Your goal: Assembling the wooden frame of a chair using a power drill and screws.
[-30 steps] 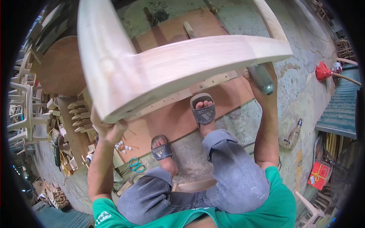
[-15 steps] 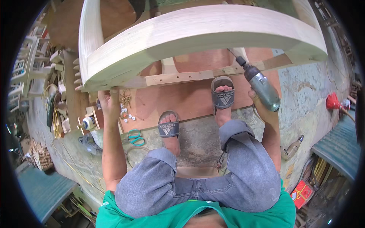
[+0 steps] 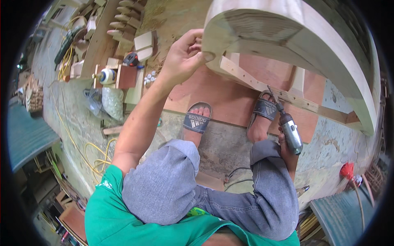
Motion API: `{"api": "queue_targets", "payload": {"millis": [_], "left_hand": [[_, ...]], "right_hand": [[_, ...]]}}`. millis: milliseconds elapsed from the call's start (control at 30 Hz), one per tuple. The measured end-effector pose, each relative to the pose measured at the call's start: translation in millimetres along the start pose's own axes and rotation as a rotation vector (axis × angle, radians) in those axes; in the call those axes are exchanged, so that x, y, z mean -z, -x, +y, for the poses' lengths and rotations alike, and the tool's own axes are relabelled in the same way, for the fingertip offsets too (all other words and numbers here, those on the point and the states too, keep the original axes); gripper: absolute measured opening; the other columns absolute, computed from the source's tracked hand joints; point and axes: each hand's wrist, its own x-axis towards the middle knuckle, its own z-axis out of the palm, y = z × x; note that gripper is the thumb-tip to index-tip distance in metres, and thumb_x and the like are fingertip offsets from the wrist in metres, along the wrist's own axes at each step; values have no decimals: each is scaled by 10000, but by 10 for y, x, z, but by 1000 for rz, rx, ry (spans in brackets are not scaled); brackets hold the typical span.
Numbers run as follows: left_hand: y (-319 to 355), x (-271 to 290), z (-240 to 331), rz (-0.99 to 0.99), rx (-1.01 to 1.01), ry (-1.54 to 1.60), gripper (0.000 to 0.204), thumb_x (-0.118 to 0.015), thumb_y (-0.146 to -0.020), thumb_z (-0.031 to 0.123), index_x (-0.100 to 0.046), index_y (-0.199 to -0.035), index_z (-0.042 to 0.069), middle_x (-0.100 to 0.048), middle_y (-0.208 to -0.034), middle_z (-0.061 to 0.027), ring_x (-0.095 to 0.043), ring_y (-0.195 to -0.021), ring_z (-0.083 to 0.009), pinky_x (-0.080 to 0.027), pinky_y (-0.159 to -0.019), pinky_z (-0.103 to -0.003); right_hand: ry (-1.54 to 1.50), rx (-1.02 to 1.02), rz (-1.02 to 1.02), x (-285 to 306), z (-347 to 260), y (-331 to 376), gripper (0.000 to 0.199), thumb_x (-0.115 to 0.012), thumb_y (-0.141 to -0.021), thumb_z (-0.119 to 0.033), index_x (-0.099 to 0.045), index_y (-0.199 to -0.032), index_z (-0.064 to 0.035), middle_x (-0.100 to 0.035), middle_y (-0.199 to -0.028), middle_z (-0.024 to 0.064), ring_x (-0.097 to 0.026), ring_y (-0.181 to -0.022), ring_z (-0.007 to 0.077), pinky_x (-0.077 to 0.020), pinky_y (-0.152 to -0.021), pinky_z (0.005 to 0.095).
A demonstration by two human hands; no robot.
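Observation:
A large curved frame of pale wood stands tilted in front of me, rising to the right. My left hand is closed on its left end, with the thumb against the near corner and some fingertips hidden behind the wood. In my right hand is a silver and black power screwdriver, held low beside my right knee. Its thin bit points up and away, close to the frame's lower rail, which has a row of holes. Whether the bit touches the rail I cannot tell.
The frame rests over a reddish plywood sheet. To the left are a glue bottle, a tape measure, a plastic bag and a yellow cord. Another drill lies at right, near a red object.
The frame has turned, its left end swinging right and away. My left hand has moved up and right with it. The screwdriver has dropped lower, its bit away from the upper curved piece.

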Motion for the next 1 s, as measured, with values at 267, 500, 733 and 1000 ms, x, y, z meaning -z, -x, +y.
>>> {"api": "queue_targets", "payload": {"millis": [267,500,733,1000], "left_hand": [[787,490,-1283,147,705,-1117,254,-621,-801,196,-629,-919,-29,-651,-859,-231,-623,-815,-379,-488,-777,-444],[1245,324,-1556,182,650,-904,190,-595,-839,135,-569,-882,-49,-593,-859,-208,-599,-792,-362,-474,-678,-468],[1016,-731,-940,325,1150,699,233,-600,-879,42,-490,-1076,-17,-593,-912,-91,-628,-811,-206,-557,-678,-285],[678,-1219,-1367,602,1000,1028,152,-563,-864,-45,-523,-1010,-34,-601,-914,-120,-638,-839,-240,-577,-723,-302]], "right_hand": [[-16,-22,5,40,71,8,355,-728,-813,-253,-597,-1031,-6,-635,-867,77,-599,-810,180,-471,-742,306],[7,93,-142,-11,-74,-67,440,-762,-756,-363,-589,-955,-11,-598,-821,61,-554,-738,164,-439,-659,295],[5,88,-199,0,-113,-101,521,-768,-744,-406,-597,-1031,-7,-604,-860,63,-572,-793,174,-446,-713,295],[-27,33,-176,-31,-52,-65,562,-772,-732,-432,-590,-1048,-4,-606,-890,59,-563,-816,166,-444,-737,294]]}}
